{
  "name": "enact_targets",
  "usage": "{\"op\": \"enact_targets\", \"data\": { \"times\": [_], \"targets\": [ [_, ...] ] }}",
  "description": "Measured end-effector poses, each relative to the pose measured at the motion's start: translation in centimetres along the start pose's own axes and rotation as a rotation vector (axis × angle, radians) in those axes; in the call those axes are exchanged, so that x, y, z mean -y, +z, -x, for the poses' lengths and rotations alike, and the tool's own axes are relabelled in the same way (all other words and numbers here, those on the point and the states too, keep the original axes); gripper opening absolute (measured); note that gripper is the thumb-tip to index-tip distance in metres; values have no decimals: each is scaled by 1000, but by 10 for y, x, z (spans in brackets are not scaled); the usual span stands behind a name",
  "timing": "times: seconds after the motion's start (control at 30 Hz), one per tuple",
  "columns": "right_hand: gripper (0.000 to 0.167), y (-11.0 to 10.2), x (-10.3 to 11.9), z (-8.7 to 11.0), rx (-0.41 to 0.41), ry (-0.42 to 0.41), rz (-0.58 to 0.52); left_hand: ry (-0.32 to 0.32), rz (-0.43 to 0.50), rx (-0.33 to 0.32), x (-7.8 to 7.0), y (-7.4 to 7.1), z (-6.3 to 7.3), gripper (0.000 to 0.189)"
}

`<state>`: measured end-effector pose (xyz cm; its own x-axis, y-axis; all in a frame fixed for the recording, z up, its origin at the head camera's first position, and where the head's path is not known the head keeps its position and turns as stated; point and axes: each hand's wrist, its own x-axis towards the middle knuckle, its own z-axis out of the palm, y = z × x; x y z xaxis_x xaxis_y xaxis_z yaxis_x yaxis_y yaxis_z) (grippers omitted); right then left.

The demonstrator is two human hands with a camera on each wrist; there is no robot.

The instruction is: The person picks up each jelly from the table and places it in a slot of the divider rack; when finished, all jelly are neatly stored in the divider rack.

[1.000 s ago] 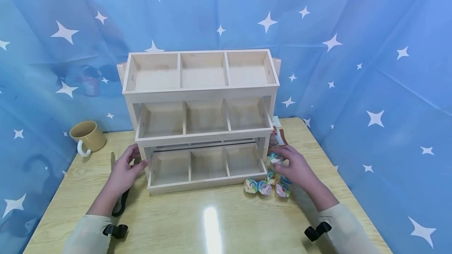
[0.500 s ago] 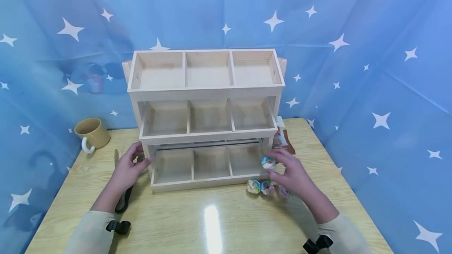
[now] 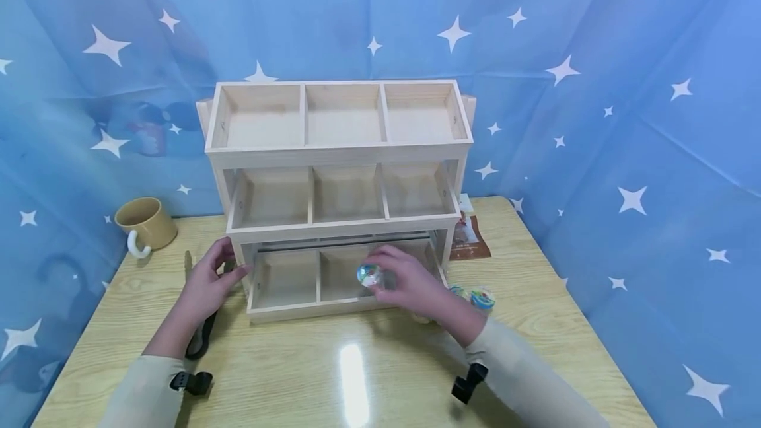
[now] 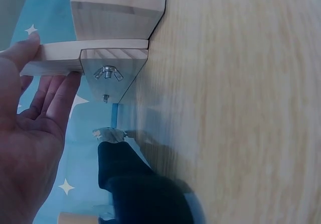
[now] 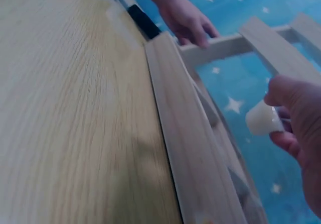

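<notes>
A pale wooden rack (image 3: 339,156) has three tiers, each split into three compartments. My left hand (image 3: 209,283) holds the rack's left side; in the left wrist view its thumb and fingers lie on either side of a wooden upright (image 4: 55,58) near a wing nut (image 4: 108,73). Between thumb and fingers, my right hand (image 3: 410,283) pinches a small jelly cup (image 3: 368,275) with a colourful lid. That cup hangs over the middle compartment of the bottom tier (image 3: 285,314). Its white tapered body (image 5: 261,119) shows in the right wrist view.
More jelly cups (image 3: 482,298) sit right of the rack, partly hidden by my right forearm. Behind them lies a brown packet (image 3: 471,242). A tan mug (image 3: 146,224) stands at the back left, and a black-handled tool (image 3: 205,339) lies beside my left forearm.
My right hand has lifted the jelly cup from the group at the right and carried it left over the bottom tier. My left hand stays at the rack's side.
</notes>
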<state>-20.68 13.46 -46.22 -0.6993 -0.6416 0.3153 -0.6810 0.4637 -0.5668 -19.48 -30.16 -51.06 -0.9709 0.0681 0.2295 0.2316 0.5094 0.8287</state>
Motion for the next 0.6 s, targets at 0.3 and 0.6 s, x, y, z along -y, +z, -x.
{"op": "enact_targets", "data": {
  "times": [0.3, 0.6],
  "targets": [
    [50, 37, 18, -52, 139, -45, -108, -24, 27, 3, -3, 0, 1, 64],
    [48, 75, 26, -100, 237, -48, -115, -7, 47, -6, -1, 1, 0, 65]
  ]
}}
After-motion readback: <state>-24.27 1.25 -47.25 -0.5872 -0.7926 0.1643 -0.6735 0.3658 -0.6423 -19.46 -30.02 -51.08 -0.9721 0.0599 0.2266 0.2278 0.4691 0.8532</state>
